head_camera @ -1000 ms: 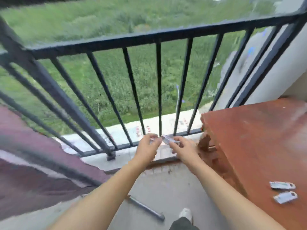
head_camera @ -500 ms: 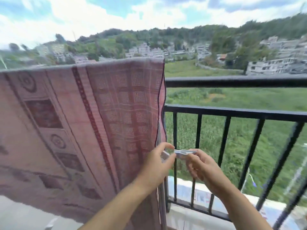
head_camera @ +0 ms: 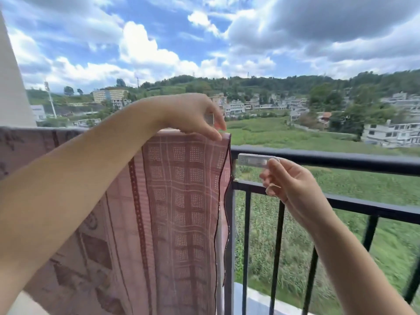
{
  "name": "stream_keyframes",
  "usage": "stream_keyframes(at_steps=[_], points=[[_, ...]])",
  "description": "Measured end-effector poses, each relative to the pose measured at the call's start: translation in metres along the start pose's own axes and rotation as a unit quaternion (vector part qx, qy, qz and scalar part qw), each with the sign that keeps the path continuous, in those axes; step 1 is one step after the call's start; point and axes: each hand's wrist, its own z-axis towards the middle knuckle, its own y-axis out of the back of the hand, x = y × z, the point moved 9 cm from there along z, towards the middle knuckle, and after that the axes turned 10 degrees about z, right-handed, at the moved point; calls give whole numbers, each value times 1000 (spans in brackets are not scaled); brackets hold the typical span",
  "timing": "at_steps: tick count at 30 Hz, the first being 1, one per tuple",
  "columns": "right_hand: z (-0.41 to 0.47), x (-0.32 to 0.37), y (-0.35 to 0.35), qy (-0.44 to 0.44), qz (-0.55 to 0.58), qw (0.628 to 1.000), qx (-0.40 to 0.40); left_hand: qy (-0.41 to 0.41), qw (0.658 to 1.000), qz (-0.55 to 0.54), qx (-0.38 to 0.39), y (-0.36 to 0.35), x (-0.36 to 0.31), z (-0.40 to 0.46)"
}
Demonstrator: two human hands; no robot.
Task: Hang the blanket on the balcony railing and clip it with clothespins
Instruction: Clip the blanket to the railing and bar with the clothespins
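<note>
A pink patterned blanket [head_camera: 181,212] hangs over the black balcony railing [head_camera: 329,159], covering its left part down past the bars. My left hand [head_camera: 193,114] is above the blanket's right top corner, fingers pinching a pale clothespin [head_camera: 209,119] that points down at the covered rail. My right hand [head_camera: 288,180] is just right of the blanket's edge, in front of the bare rail. It grips a second pale clothespin [head_camera: 254,160], held level and pointing left toward the blanket's edge.
A white wall or pillar [head_camera: 11,87] stands at the far left. Vertical black bars [head_camera: 276,246] run below a lower rail on the right, with a pale ledge [head_camera: 256,301] at the bottom. Beyond lie green fields, houses and hills.
My view has lifted from the balcony floor to the top rail. Both hands rose and separated: the left went up to the blanket's top corner, the right to the rail, each with a clothespin.
</note>
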Motion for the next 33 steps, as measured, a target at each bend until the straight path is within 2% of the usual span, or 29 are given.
stream_keyframes(at_steps=[2,7,12,17,22,25,27,28,30,33], points=[[7,14,-6,31,-39,999,3,0,999,-22,28,-9,1,7],[16,39,-14,111,-121,986,-16,-10,992,-103,-69,-9,-1,11],[19,39,-26,158,-178,971,-34,-26,971,-206,-117,-8,1,4],[34,23,-32,104,-166,980,-19,-26,963,-246,-108,-5,1,0],[35,10,-34,57,-140,988,16,-18,971,-214,-100,-5,-2,0],[24,1,-29,36,-118,992,22,-14,969,-169,-179,4,-8,-15],[9,-4,-21,37,-114,993,7,-16,940,-228,-253,4,-17,-42],[-2,-9,-15,36,-109,993,-3,-25,921,-284,-265,-9,-23,-56],[-28,-31,-8,6,-96,995,3,-27,902,-372,-218,-64,-46,-78],[-79,-89,-14,-109,-125,984,72,25,895,-440,-70,-180,-87,-97]])
